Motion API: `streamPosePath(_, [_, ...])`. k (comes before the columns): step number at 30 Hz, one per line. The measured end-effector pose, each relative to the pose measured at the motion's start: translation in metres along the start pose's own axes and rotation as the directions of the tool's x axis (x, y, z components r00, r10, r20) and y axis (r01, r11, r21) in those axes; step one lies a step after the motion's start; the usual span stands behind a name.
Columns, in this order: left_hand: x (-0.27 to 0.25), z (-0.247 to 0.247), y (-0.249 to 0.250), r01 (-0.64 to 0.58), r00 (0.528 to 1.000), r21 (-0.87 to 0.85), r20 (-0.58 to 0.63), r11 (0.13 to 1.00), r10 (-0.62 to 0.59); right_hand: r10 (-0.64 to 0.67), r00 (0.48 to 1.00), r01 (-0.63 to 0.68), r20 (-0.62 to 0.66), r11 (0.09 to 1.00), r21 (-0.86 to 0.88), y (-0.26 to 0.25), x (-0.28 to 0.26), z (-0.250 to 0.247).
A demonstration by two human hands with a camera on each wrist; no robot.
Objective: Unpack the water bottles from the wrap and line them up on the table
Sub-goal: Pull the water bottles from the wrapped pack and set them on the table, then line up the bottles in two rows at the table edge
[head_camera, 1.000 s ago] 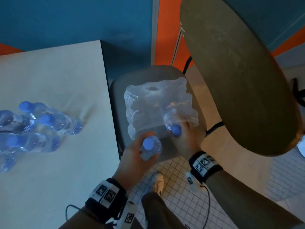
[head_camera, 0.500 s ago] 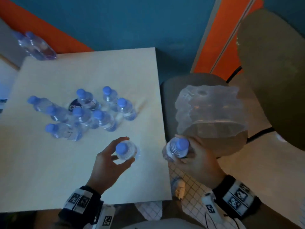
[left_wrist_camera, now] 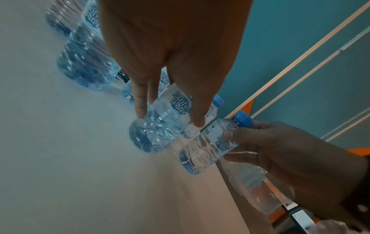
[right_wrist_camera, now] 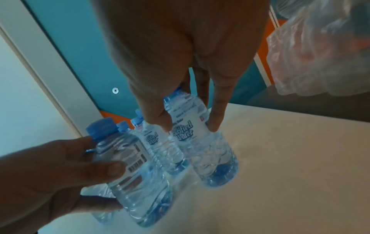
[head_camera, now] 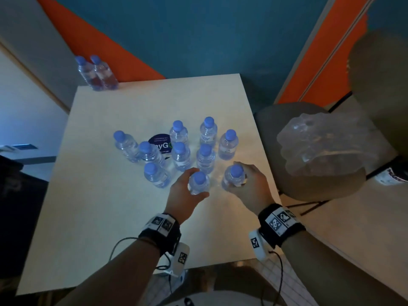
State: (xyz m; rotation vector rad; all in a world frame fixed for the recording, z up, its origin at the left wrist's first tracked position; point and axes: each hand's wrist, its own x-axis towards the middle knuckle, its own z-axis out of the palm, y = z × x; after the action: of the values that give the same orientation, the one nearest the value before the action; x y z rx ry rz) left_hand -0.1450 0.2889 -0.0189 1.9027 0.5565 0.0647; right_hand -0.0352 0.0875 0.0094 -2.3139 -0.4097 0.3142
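Water bottles (head_camera: 180,151) are seen clustered upright on the desk (head_camera: 92,206) from the head; the empty wrap (head_camera: 326,146) lies on a chair (head_camera: 271,127). From each wrist, one bottle is grasped by the left grip (head_camera: 185,193) and another by the right grip (head_camera: 251,184).

the left hand (head_camera: 183,195) grips one upright bottle (head_camera: 198,183) on the pale table (head_camera: 92,217), and the right hand (head_camera: 249,186) grips another bottle (head_camera: 234,177) just beside it. eight more blue-capped bottles (head_camera: 180,155) stand clustered just behind. two bottles (head_camera: 97,72) sit at the far corner. the crumpled wrap (head_camera: 326,144) lies on a chair (head_camera: 273,120) to the right.
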Motion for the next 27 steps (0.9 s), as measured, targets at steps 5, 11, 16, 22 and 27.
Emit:
streamPosePath(5, [-0.025,-0.027,-0.007,-0.017,0.999,0.137,0.038,0.990,0.012,0.047,0.998,-0.040,0.031,0.978,-0.207,-0.025,-0.034,-0.029])
streamPosePath(11, [-0.085,-0.135,0.005,-0.091,0.996,0.215,0.005,0.972,0.092,-0.399,0.897,0.388,0.192,0.917,0.094,-0.103,-0.059,-0.022])
streamPosePath(16, [-0.044,-0.204,0.005,-0.071,0.903,0.148,-0.412,0.987,0.126,-0.500,0.851,0.490,0.160,0.866,0.098,-0.174,-0.026,0.047])
streamPosePath(22, [0.068,-0.230,-0.030,0.026,0.948,0.134,-0.317,0.991,0.018,-0.174,0.935,0.253,0.310,0.938,-0.238,-0.189,0.019,0.137])
streamPosePath(27, [0.123,-0.221,-0.063,0.014,0.998,0.116,-0.060,0.993,-0.008,-0.019,0.948,0.099,0.317,0.967,-0.237,-0.174,0.032,0.164])
